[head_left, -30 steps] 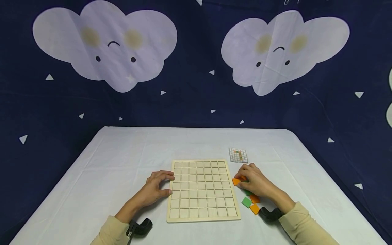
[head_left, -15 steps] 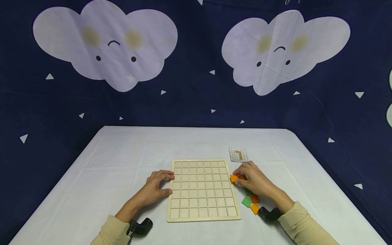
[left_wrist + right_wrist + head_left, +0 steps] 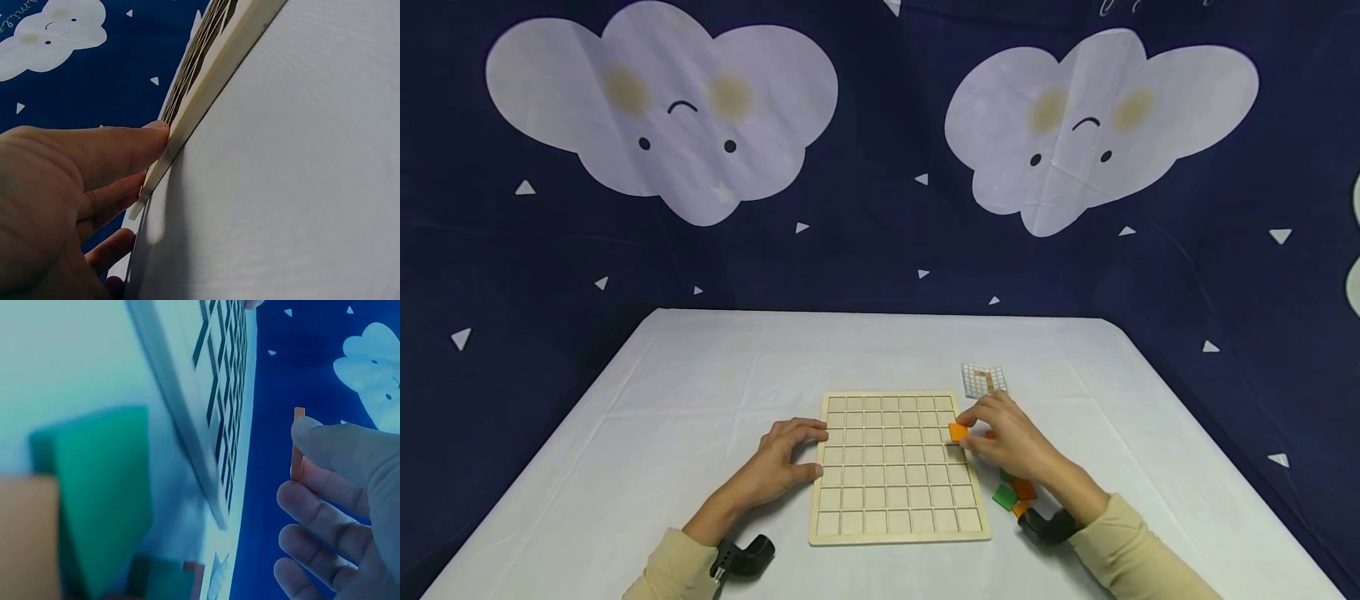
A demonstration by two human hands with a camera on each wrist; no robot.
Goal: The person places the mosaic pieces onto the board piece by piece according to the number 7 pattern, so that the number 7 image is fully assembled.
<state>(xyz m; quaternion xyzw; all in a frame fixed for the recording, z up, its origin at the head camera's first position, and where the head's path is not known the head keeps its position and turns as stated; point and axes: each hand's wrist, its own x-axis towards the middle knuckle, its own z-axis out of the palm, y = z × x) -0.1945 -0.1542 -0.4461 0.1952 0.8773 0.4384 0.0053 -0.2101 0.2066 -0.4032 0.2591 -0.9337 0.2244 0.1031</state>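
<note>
A square orange tile (image 3: 957, 432) is pinched between the thumb and index finger of my right hand (image 3: 1011, 440). It overlaps the right border of a wooden grid board (image 3: 813, 533), whose cells hold no tiles. In the right wrist view the tile appears edge-on, and the other fingers of that hand are bent and apart from it. My left hand (image 3: 775, 467) rests at the board's left side, thumb and fingertips touching its edge. From the left wrist view, the thumb (image 3: 134, 147) lies along the board's side.
Right of the board lie several loose tiles, among them a green tile (image 3: 1005, 497) and a dark orange tile (image 3: 1024, 488), partly hidden by my hand and wrist camera (image 3: 1048, 527). A small printed grid card (image 3: 981, 381) lies beyond the board's top right corner.
My right hand has picked up the orange tile from the pile and moved it left to the board's right border. The left hand has stayed in place.
</note>
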